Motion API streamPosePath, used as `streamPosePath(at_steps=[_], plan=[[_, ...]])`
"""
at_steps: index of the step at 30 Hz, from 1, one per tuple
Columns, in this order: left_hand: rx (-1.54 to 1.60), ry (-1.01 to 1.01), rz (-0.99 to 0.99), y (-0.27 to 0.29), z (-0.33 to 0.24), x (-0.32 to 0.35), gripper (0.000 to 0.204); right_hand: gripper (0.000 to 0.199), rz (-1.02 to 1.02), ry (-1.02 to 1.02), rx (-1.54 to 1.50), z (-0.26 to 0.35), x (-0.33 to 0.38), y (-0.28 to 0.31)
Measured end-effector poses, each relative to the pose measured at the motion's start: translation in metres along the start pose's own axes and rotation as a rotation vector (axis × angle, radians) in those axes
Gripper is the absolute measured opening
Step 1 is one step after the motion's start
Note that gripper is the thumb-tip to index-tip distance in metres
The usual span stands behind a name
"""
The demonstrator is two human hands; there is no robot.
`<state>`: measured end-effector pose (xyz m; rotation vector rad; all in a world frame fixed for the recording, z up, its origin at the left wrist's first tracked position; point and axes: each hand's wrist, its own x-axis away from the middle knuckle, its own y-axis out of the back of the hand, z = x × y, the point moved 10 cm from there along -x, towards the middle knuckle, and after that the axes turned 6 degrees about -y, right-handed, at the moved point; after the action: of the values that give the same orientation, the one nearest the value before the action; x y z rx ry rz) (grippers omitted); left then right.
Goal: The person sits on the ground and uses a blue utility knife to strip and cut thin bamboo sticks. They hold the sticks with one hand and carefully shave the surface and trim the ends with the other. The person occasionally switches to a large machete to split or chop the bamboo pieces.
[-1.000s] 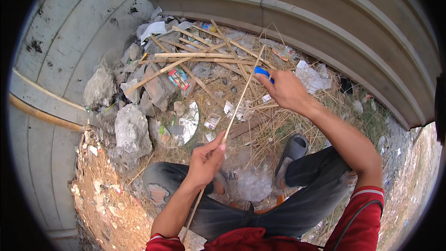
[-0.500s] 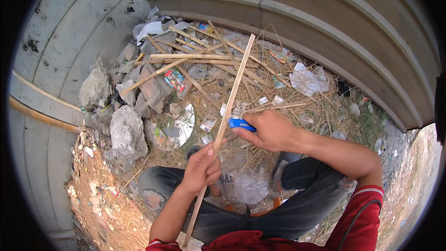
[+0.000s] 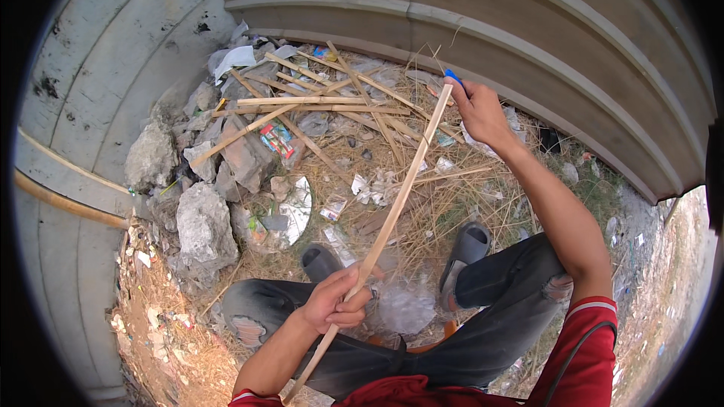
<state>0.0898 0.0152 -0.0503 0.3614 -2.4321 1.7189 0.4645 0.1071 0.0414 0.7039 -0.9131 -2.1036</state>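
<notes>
Ribbed brown metal sheeting [image 3: 528, 45] meets a stained grey wall [image 3: 113, 45] behind littered, straw-strewn ground [image 3: 490, 200]. Sunlight brightens the ground's left edge.

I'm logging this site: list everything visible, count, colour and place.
Held strip: one, tan, centre
Tool: one, blue, near strip's tip
Loose strips: several, tan, upper centre
Rocks: several, grey, centre-left
Packet: one, mostly red, beside rocks
Litter: uncounted, mixed, scattered
Plastic: one, clear, lower centre
Dry grass: uncounted, tan, centre-right
Pale wall: one, grey, left
Ribbed wall: one, brown, top
Poles: two, tan, left
Slippers: two, dark, below centre
Trousers: one, dark, bottom
Sleeves: two, red, bottom
Left hand: one, fingers around strip
Right hand: one, at tool
</notes>
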Motion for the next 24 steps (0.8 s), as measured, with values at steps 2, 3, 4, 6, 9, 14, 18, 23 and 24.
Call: streamPosePath(at_steps=[2, 3, 4, 6, 9, 14, 18, 23, 24], plan=[[-0.068, 0.065, 0.068, -0.01, 0.014, 0.004, 0.039, 0.064, -0.075, -0.142, -0.12, -0.044, -0.016, 0.027], [-0.093, 0.046, 0.013, -0.006, 0.01, 0.006, 0.039, 0.063, -0.109, -0.162, -0.152, -0.056, -0.018, 0.039], [-0.112, 0.026, -0.042, -0.001, 0.007, 0.007, 0.04, 0.063, -0.139, -0.183, -0.18, -0.059, -0.018, 0.047], [-0.165, -0.064, -0.059, -0.002, -0.005, 0.005, 0.041, 0.061, -0.053, -0.203, -0.359, -0.061, -0.007, 0.042], [-0.255, -0.164, -0.049, 0.006, -0.014, -0.002, 0.042, 0.058, -0.001, -0.091, -0.389, -0.012, 0.025, 0.039], [-0.362, -0.239, -0.141, 0.004, -0.02, -0.006, 0.048, 0.049, 0.222, 0.202, -0.201, 0.077, 0.074, 0.02], [-0.549, -0.371, -0.248, -0.001, -0.033, -0.008, 0.056, 0.045, 0.476, 0.354, -0.003, 0.109, 0.121, -0.027], [-0.459, -0.354, -0.26, 0.007, -0.031, -0.005, 0.056, 0.044, 0.637, 0.473, 0.049, 0.132, 0.185, -0.067], [-0.42, -0.337, -0.261, 0.005, -0.031, -0.005, 0.056, 0.044, 0.62, 0.505, 0.039, 0.134, 0.193, -0.072]])
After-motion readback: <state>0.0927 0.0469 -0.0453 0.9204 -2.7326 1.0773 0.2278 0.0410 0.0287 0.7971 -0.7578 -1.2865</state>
